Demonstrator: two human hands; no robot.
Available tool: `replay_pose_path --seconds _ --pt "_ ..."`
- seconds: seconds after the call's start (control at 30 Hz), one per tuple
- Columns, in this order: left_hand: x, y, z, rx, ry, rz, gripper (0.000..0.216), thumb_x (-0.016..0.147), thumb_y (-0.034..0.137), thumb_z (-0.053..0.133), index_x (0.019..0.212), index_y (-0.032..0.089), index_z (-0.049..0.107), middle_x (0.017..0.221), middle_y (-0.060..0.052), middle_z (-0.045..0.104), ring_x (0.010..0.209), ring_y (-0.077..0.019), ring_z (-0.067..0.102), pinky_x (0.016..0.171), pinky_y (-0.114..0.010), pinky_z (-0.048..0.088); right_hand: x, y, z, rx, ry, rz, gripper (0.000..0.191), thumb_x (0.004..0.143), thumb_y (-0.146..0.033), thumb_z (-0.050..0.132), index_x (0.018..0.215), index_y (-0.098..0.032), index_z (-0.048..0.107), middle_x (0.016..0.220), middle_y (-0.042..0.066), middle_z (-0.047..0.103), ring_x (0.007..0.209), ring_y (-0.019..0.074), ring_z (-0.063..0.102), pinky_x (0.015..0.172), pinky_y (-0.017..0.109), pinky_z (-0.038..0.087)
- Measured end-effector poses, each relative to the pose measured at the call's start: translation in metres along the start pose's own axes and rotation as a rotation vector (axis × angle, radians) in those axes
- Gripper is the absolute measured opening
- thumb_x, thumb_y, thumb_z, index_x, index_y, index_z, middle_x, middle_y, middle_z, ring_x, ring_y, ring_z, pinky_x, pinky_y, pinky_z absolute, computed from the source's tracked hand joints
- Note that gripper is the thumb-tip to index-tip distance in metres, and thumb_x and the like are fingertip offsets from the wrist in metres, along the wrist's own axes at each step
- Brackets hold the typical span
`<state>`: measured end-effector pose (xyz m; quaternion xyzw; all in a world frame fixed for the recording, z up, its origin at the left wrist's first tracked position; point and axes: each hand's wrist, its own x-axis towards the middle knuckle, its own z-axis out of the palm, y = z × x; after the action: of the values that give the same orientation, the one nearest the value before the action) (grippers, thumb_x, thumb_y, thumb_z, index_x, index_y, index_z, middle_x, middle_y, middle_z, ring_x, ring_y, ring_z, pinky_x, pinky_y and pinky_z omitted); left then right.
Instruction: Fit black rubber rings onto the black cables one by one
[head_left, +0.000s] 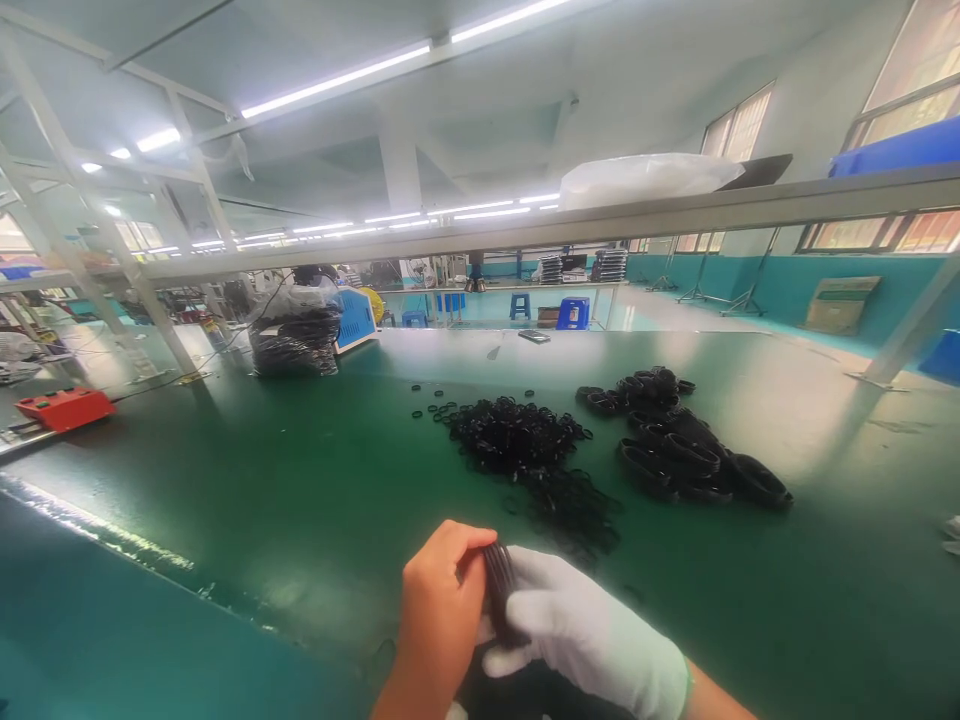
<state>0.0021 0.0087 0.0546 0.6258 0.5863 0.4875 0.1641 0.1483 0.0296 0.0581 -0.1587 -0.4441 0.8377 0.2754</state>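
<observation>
Both hands meet at the near edge of the green table, around a small stack of black bands (501, 590) held on edge. My left hand (442, 605), bare, closes its thumb and forefinger on the upper left side of the stack. From the right, my right hand (574, 620), in a white glove, wraps its fingers and thumb around the same bands. The gloved fingers hide part of the stack. Just beyond lies a loose pile of small black rings (517, 435), with several stray rings to its left. Below the hands there is something dark that I cannot make out.
Larger black bands (675, 455) lie heaped to the right on the green tabletop (315, 500). A red device (66, 408) stands at the far left. Toward the back are a black plastic-wrapped bundle (294, 335) and a blue-and-white machine (355, 318). A shelf beam (480, 235) crosses above.
</observation>
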Motion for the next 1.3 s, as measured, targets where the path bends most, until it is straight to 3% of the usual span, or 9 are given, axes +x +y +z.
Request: replay_pose_path --seconds 0.13,0.37,0.53,0.77,0.9,1.0,1.1,1.2,1.3 --pt "0.006 -0.001 -0.002 0.012 -0.027 -0.090 0.024 0.076 0.010 0.047 0.078 0.022 0.068 0.074 0.000 0.066 0.068 -0.0159 0.061 0.062 -0.026 0.047 0.000 0.006 -0.011 0.070 -0.023 0.003 0.050 0.082 -0.054 0.050 0.109 -0.013 0.056 0.103 0.012 0.057 0.093 0.0196 0.059 0.073 0.031 0.050" --pt "0.008 -0.001 0.001 0.166 -0.023 -0.060 0.026 0.077 0.008 0.045 0.080 0.021 0.067 0.076 0.001 0.065 0.070 -0.0147 0.060 0.064 -0.026 0.047 0.003 0.000 -0.001 -0.087 0.123 -0.013 0.047 0.066 -0.029 0.072 0.105 -0.012 0.053 0.092 0.007 0.057 0.081 0.0183 0.060 0.066 0.032 0.052" --pt "0.004 -0.001 0.004 0.207 -0.025 0.015 0.026 0.077 0.007 0.044 0.081 0.020 0.067 0.077 0.000 0.065 0.069 -0.0142 0.060 0.064 -0.026 0.047 0.007 0.002 0.005 -0.141 0.192 -0.039 0.030 0.078 -0.035 0.061 0.091 -0.010 0.054 0.076 0.005 0.057 0.065 0.0156 0.060 0.055 0.029 0.050" --pt "0.005 -0.002 0.007 0.207 -0.054 -0.016 0.027 0.076 0.008 0.043 0.081 0.020 0.066 0.076 0.000 0.064 0.069 -0.0149 0.059 0.065 -0.027 0.046 0.009 0.014 -0.011 0.033 0.097 0.022 0.063 0.085 -0.064 0.033 0.098 -0.008 0.057 0.084 0.011 0.060 0.072 0.0174 0.062 0.058 0.028 0.052" --pt "0.011 0.003 -0.001 0.219 -0.061 -0.099 0.024 0.076 0.010 0.044 0.080 0.020 0.066 0.076 -0.001 0.063 0.068 -0.0159 0.058 0.065 -0.028 0.045 0.006 0.017 -0.017 0.075 0.080 0.000 0.044 0.078 -0.046 0.061 0.105 -0.012 0.056 0.090 0.010 0.060 0.081 0.0202 0.063 0.061 0.029 0.053" --pt "0.019 0.003 -0.015 0.037 -0.210 -0.209 0.019 0.077 0.017 0.051 0.087 0.020 0.066 0.083 -0.002 0.065 0.077 -0.0182 0.059 0.073 -0.031 0.046 0.007 0.016 -0.018 0.189 0.048 0.013 0.037 0.081 -0.038 0.057 0.105 -0.010 0.056 0.094 0.010 0.060 0.077 0.0193 0.064 0.060 0.029 0.054" --pt "0.027 -0.007 -0.027 -0.392 -0.486 -0.246 0.029 0.078 0.025 0.058 0.106 0.021 0.064 0.106 -0.006 0.064 0.098 -0.0216 0.057 0.088 -0.033 0.043 0.007 0.012 -0.017 0.391 -0.129 0.123 0.050 0.087 -0.045 0.039 0.105 -0.002 0.058 0.099 0.014 0.061 0.074 0.0176 0.065 0.062 0.027 0.054" --pt "0.029 -0.021 -0.029 -0.705 -0.650 -0.240 0.037 0.075 0.031 0.064 0.110 0.018 0.064 0.109 -0.008 0.064 0.097 -0.0226 0.058 0.086 -0.032 0.043 0.006 0.009 -0.016 0.440 -0.263 0.193 0.055 0.085 -0.045 0.037 0.102 0.001 0.059 0.087 0.014 0.064 0.072 0.0173 0.065 0.063 0.024 0.052" --pt "0.030 -0.028 -0.026 -0.728 -0.653 -0.266 0.035 0.075 0.034 0.065 0.106 0.017 0.066 0.098 -0.008 0.067 0.088 -0.0207 0.060 0.080 -0.030 0.044 0.005 0.007 -0.017 0.344 -0.143 0.205 0.056 0.085 -0.051 0.038 0.103 -0.002 0.059 0.091 0.014 0.062 0.075 0.0186 0.065 0.066 0.028 0.052"
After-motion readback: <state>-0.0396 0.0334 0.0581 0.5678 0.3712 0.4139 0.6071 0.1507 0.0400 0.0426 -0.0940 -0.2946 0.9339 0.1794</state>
